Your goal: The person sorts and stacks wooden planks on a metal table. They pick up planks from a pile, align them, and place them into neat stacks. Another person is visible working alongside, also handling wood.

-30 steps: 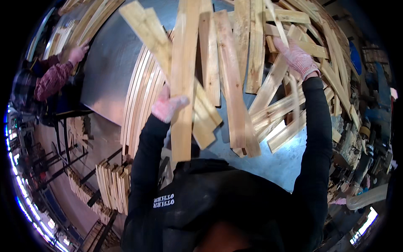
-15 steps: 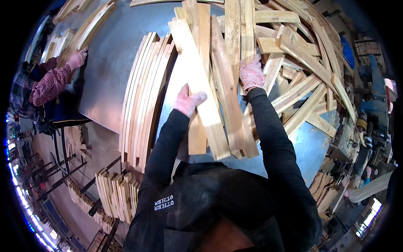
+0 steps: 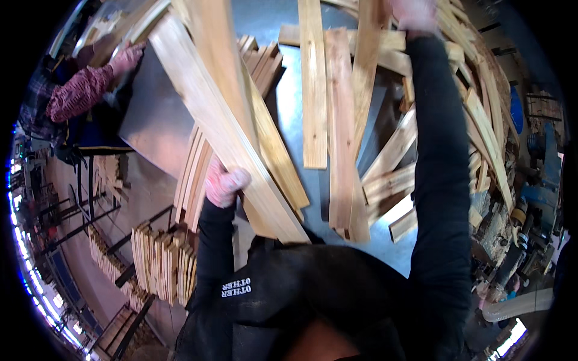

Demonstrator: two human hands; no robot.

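Observation:
My left hand (image 3: pixel 226 183), in a pale reddish-patterned glove, is closed round the edge of a pale wooden board (image 3: pixel 211 108), its thumb on top. That board slants across the left of the metal table, near end close to my body. Under it lie a wider brown board (image 3: pixel 220 54) and a narrow yellowish board (image 3: pixel 274 144); whether my hand also grips these is hidden. My right hand (image 3: pixel 414 13), gloved alike, is stretched far forward at the top edge, beside the far part of a long board (image 3: pixel 368 66). Motion smears its fingers.
Several loose boards (image 3: pixel 312 90) lie on the metal table (image 3: pixel 150 114), with a jumbled heap (image 3: pixel 481 126) at the right. A row of curved boards (image 3: pixel 192 174) sits partly under my left hand. At the far left, another person's gloved hand (image 3: pixel 126 60) touches boards. Stacked wood (image 3: pixel 162 265) stands below.
My left hand has moved left and nearer with the pale board, over the curved row. My right hand has reached farther forward and right. The middle boards lie more spread apart.

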